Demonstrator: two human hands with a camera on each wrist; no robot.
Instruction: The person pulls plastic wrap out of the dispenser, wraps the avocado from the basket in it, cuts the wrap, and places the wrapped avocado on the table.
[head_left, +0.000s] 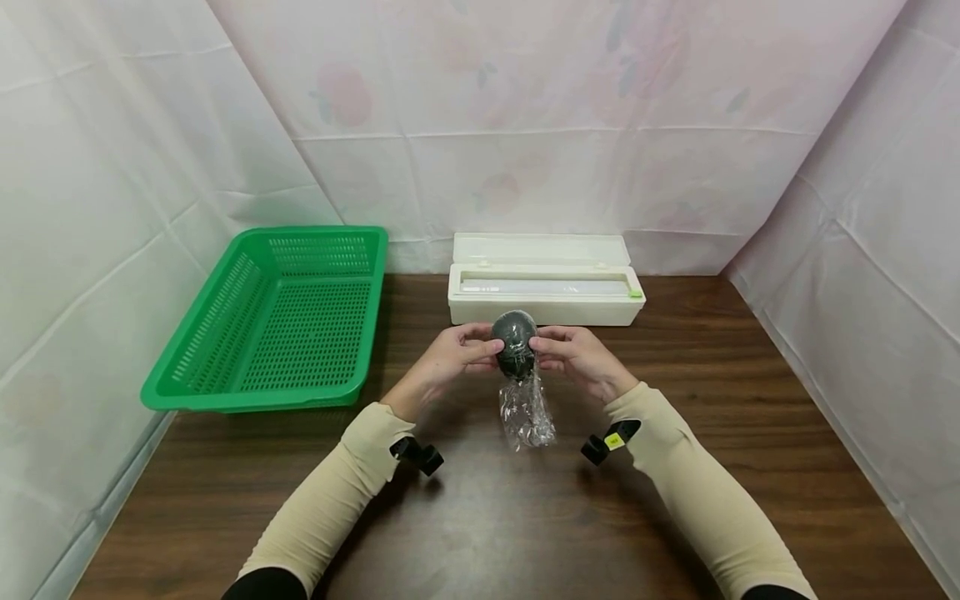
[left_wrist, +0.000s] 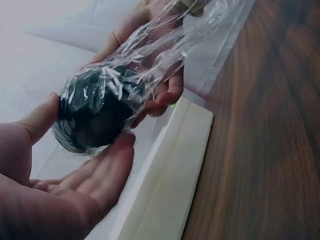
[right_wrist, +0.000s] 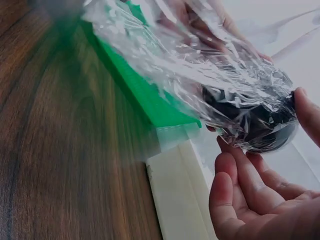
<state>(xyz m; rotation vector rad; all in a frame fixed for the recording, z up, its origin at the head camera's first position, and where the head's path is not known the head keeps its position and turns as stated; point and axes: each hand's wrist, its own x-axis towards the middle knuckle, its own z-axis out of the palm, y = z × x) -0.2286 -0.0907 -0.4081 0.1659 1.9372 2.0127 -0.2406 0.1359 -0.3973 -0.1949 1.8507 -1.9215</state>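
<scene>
Between both hands is a dark, egg-shaped fruit that looks like an avocado [head_left: 513, 335], wrapped in clear plastic wrap. Gathered wrap [head_left: 527, 417] hangs below it as a loose, crinkled tail. My left hand [head_left: 459, 360] pinches the fruit's left side, its thumb on the near face and fingers behind. On the opposite side my right hand [head_left: 581, 357] grips it likewise. The left wrist view shows the film stretched tight and shiny over the avocado [left_wrist: 97, 107]. In the right wrist view, the bunched film [right_wrist: 165, 60] partly covers the left hand.
Behind the hands stands a white plastic-wrap dispenser [head_left: 547, 310], its lid raised and the roll visible inside. A green slatted basket [head_left: 352, 387] sits at the left on the brown wooden table [head_left: 480, 533]. White curtains [head_left: 525, 183] enclose the back and sides.
</scene>
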